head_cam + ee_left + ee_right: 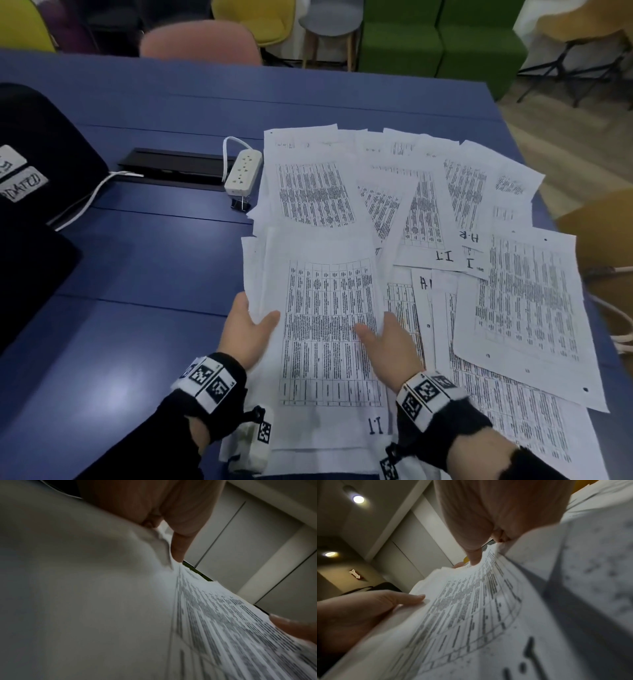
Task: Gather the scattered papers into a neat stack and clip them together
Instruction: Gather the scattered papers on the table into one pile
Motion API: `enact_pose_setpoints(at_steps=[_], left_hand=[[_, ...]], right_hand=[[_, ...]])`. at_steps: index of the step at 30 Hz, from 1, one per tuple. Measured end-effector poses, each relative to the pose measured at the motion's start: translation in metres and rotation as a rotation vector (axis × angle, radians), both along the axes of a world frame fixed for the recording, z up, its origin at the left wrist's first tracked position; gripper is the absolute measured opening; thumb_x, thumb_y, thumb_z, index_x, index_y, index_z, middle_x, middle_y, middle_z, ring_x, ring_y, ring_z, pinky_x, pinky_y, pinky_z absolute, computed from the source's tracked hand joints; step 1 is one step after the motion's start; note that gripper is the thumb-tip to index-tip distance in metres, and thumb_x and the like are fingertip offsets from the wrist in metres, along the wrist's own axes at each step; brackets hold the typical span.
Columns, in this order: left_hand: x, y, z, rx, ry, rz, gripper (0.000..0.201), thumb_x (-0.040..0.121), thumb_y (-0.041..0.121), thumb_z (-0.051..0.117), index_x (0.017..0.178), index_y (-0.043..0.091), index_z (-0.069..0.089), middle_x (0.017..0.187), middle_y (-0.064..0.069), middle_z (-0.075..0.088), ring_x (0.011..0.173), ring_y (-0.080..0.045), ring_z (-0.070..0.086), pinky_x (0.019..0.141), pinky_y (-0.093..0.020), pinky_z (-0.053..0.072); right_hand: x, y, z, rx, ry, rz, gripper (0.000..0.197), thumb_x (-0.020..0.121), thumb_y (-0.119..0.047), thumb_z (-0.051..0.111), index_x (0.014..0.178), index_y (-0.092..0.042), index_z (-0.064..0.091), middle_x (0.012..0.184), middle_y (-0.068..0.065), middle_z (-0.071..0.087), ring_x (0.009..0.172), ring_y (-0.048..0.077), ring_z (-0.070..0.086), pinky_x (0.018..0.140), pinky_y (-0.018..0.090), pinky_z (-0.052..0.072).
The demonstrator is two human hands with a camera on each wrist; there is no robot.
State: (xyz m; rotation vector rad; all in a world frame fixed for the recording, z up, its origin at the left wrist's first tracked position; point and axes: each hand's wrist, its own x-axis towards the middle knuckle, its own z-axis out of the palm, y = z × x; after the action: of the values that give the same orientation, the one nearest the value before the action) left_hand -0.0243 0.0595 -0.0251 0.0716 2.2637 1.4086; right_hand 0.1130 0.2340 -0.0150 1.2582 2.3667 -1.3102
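My left hand (252,327) and right hand (388,339) hold a bundle of printed sheets (329,325) by its two long edges, thumbs on top and fingers underneath. The top sheet shows a dense table and a handwritten "I.T" near my wrists. In the left wrist view my left thumb (178,550) presses the bundle's edge (214,615). In the right wrist view my right thumb (475,557) lies on the top sheet (471,608). More scattered papers (414,202) overlap across the right half of the blue table (144,260). A black binder clip (241,204) lies at their left edge.
A white power strip (244,168) with its cable lies just behind the clip, beside a black cable slot (178,164). A black bag (41,171) with white labels fills the table's left side. Chairs stand beyond the far edge. The table's right edge runs close to the outer sheets (529,301).
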Motion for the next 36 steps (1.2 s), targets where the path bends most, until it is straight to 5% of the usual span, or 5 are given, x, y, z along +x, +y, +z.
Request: enact_pose_setpoints(at_steps=[6,22,28,31,36], left_hand=[[0.001,-0.007,0.009,0.104,-0.004,0.018,0.022,0.088,0.003,0.064,0.105,0.015,0.061,0.1,0.0,0.072,0.092,-0.02,0.069,0.085,-0.04,0.055],[-0.003,-0.053,-0.006,-0.118,-0.237,-0.027,0.034,0.089,0.005,0.061,0.122,0.013,0.06,0.11,-0.004,0.071,0.103,-0.026,0.066,0.099,-0.049,0.048],[0.0,-0.056,0.006,-0.117,-0.15,-0.044,0.033,0.09,0.008,0.059,0.121,0.019,0.061,0.109,0.001,0.072,0.104,-0.024,0.066,0.1,-0.051,0.047],[-0.001,-0.054,0.01,-0.08,-0.143,-0.015,0.028,0.093,0.005,0.055,0.115,0.021,0.059,0.106,-0.001,0.07,0.102,-0.024,0.065,0.099,-0.047,0.047],[-0.012,-0.061,0.013,-0.05,-0.138,-0.007,0.031,0.094,0.002,0.052,0.119,0.019,0.058,0.105,0.0,0.07,0.1,-0.02,0.065,0.091,-0.04,0.05]], right_hand=[[-0.009,0.011,0.001,0.019,-0.01,0.127,0.022,0.096,-0.025,0.052,0.113,-0.013,0.044,0.078,-0.011,0.042,0.061,-0.001,0.042,0.044,0.01,0.035],[-0.017,-0.019,-0.009,-0.087,0.034,0.344,0.055,0.093,-0.016,0.053,0.144,-0.014,0.032,0.118,0.009,0.058,0.072,0.011,0.058,0.06,0.018,0.051],[-0.034,0.008,-0.012,-0.287,0.113,-0.181,0.043,0.086,-0.036,0.062,0.053,-0.016,0.044,0.051,0.002,0.049,0.047,0.018,0.049,0.078,0.042,0.057],[-0.04,0.013,-0.007,-0.424,0.149,-0.367,0.032,0.081,-0.035,0.067,0.066,-0.008,0.057,0.078,0.019,0.069,0.071,0.032,0.068,0.079,0.053,0.057],[-0.053,0.032,0.004,-0.159,0.274,-0.542,0.031,0.088,-0.031,0.061,0.103,-0.009,0.048,0.084,0.004,0.058,0.064,0.016,0.055,0.055,0.026,0.041]])
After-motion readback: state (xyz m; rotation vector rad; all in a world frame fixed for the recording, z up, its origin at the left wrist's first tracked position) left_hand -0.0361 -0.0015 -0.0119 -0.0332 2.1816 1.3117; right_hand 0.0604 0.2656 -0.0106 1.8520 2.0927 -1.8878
